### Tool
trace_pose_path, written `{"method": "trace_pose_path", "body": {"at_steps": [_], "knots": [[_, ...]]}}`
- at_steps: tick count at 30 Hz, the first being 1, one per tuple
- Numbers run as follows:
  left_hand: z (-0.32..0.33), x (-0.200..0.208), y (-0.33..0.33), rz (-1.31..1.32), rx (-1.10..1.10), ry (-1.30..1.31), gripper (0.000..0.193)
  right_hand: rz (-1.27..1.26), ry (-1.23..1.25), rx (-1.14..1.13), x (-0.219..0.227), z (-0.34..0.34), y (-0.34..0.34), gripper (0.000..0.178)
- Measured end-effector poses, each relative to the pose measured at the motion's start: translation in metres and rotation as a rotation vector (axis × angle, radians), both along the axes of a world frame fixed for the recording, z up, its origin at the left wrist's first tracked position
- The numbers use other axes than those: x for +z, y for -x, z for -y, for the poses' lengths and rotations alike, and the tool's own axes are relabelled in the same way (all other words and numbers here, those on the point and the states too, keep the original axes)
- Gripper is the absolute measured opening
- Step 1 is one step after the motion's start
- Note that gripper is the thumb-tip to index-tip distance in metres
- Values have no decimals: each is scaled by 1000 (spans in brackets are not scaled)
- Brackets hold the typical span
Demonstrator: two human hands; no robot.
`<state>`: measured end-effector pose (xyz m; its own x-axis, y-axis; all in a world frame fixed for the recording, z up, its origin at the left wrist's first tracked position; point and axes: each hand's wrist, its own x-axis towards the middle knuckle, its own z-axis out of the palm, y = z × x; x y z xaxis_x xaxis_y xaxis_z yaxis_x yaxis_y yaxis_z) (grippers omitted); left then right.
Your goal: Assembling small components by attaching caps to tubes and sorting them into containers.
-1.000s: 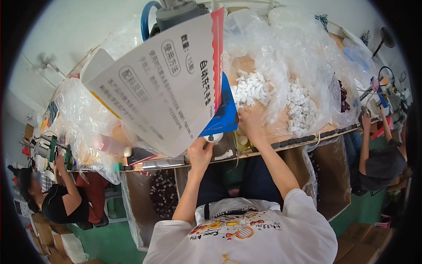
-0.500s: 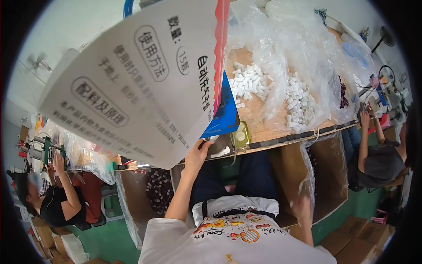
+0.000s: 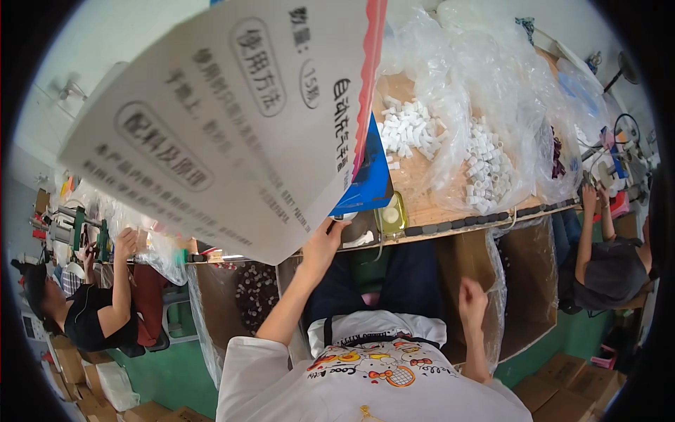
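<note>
Our left hand [image 3: 320, 247] sits at a small white piece [image 3: 344, 217] just below the flat blue panel [image 3: 369, 193]; its grip we can't tell. Fingertips clear of that edge look wisest. Our right hand [image 3: 472, 304] curls loosely beside the brown cardboard box [image 3: 457, 261].

Even, fairly bright light fills the room, whitening the crumpled clear plastic bags [image 3: 450, 60], whose folds throw glossy glare. The pile of small white plastic pieces [image 3: 409, 130] is pale with little detail. Below the tabletop it dims: the open brown cardboard box [image 3: 453, 260] is shadowed inside, and the dark trousers [image 3: 344, 292] lose their folds. Close to the lens, the large white printed paper sheet [image 3: 211, 141] is soft, its middle lines smeared. The bare right hand [image 3: 472, 302] may be slightly blurred. Fisheye distortion bows the black-padded table edge [image 3: 453, 224] within a black rim.
</note>
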<state>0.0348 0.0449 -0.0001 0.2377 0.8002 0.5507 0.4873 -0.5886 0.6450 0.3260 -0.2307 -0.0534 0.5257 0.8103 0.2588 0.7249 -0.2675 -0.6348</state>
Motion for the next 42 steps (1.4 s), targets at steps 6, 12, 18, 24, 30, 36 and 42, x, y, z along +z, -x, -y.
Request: {"method": "trace_pose_path", "body": {"at_steps": [6,12,18,24,30,36,42], "knots": [[17,-5,7,175,55,177,47,-236,-277,211,45,-191,23,16],[39,-12,20,447,139,302,61,-118,-231,281,26,-316,30,19],[7,-3,-6,160,70,164,36,340,-196,436,26,-337,31,23],[15,3,-14,210,112,161,29,24,-264,319,29,-315,28,27],[17,31,15,11,164,119,21,-772,-3,413,77,-265,101,23],[51,44,155,-768,560,416,36,-570,-154,539,64,-262,129,22],[-26,-19,151,-387,462,181,35,6,-301,697,59,-267,149,11]]}}
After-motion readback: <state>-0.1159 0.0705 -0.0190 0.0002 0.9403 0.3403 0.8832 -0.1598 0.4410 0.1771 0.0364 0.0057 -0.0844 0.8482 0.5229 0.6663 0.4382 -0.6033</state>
